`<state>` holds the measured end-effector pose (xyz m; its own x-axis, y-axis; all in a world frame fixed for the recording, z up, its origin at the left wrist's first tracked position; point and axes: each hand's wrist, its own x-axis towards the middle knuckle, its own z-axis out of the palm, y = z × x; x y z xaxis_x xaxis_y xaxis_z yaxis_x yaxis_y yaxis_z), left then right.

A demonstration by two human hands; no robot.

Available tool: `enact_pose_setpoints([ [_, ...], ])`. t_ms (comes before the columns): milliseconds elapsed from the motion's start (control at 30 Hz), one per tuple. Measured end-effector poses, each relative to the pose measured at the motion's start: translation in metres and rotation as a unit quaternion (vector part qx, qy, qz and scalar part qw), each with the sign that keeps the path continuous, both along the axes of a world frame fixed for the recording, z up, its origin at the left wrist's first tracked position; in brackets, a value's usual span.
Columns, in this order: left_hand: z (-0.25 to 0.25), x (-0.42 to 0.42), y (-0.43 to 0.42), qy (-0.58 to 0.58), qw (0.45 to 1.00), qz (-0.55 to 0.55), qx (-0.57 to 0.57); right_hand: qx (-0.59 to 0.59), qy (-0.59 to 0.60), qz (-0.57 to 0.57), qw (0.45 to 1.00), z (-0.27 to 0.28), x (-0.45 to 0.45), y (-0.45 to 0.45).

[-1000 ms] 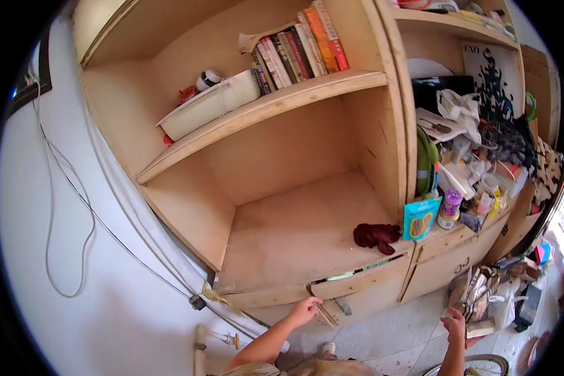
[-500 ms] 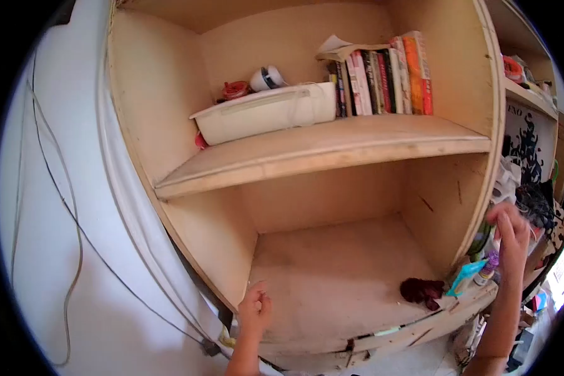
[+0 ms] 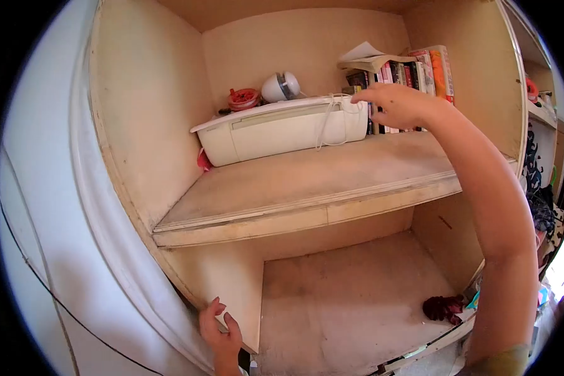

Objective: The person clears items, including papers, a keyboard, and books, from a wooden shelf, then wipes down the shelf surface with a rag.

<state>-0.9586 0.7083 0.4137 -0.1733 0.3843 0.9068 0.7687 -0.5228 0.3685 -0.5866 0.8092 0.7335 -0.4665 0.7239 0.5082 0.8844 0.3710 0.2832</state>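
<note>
Right, I'm working outward from what is nearest me. The left hand [image 3: 220, 331] is hanging beside the front edge of the lower side panel [image 3: 246, 301], its fingers parted and holding nothing that I'm seeing. Well to the right of those fingers, a dark red cloth [image 3: 443, 308] is lying crumpled on the lower board [image 3: 338, 301].

Farther up, the right hand [image 3: 400, 105] is hovering at the right end of a white boxy unit [image 3: 276, 135], which is sitting on the upper shelf [image 3: 319, 172]. These fingers are pointing left, loosely bent and spread, grasping nothing visible; whether the tips are touching the casing or the thin cord [image 3: 320, 130] draping down just left of them, I cannot tell.

I'm judging the unit to be stiff and fairly heavy, its smooth sides offering little grip; I'd be taking hold low at its 2 ends. The cord is looking light, limp and easy to snag.

Left of the right fingers, 2 things are resting on the unit, probably loose enough for sliding: a red round item [image 3: 243, 98] and a white rounded device [image 3: 273, 89]. Behind the same fingers, a row of books [image 3: 410, 76] is standing upright.
</note>
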Motion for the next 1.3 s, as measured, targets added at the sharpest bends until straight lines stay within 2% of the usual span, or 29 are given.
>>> enact_pose_setpoints([
  [133, 0.0, -0.006, 0.009, -0.039, 0.999, -0.003, 0.004, -0.047, -0.038, -0.077, 0.995, 0.012, -0.018, 0.026],
  [267, 0.005, -0.008, 0.009, -0.052, 0.998, 0.019, -0.023, -0.056, -0.072, -0.106, 0.99, 0.016, -0.029, 0.054],
  [333, 0.004, -0.008, 0.012, -0.057, 0.998, 0.028, -0.024, -0.03, -0.193, -0.135, 0.971, 0.013, -0.036, 0.061],
  [400, 0.002, -0.01, 0.015, -0.06, 0.998, 0.026, -0.016, -0.006, -0.225, -0.128, 0.966, 0.01, -0.037, 0.067],
  [500, 0.004, -0.008, 0.01, -0.071, 0.995, 0.036, -0.06, 0.012, -0.199, -0.103, 0.975, 0.007, -0.026, 0.078],
  [633, 0.004, -0.004, 0.01, -0.093, 0.994, 0.051, -0.041, 0.05, -0.185, -0.056, 0.98, 0.006, 0.011, 0.091],
  [867, 0.005, -0.006, 0.014, -0.061, 0.996, 0.067, -0.022, 0.124, -0.081, -0.131, 0.98, 0.018, 0.058, 0.084],
  [933, 0.004, -0.006, 0.015, -0.061, 0.995, 0.071, -0.019, 0.175, 0.011, -0.043, 0.984, 0.018, 0.065, 0.085],
  [1067, 0.009, -0.004, 0.013, -0.058, 0.996, 0.061, -0.003, 0.211, 0.073, -0.055, 0.973, 0.025, 0.058, 0.08],
  [1167, 0.006, -0.006, 0.013, -0.057, 0.996, 0.064, -0.002, 0.249, 0.12, 0.101, 0.956, 0.035, 0.055, 0.074],
  [1300, 0.01, -0.005, 0.012, -0.074, 0.995, 0.06, -0.005, 0.246, 0.171, 0.1, 0.949, 0.044, 0.056, 0.064],
])
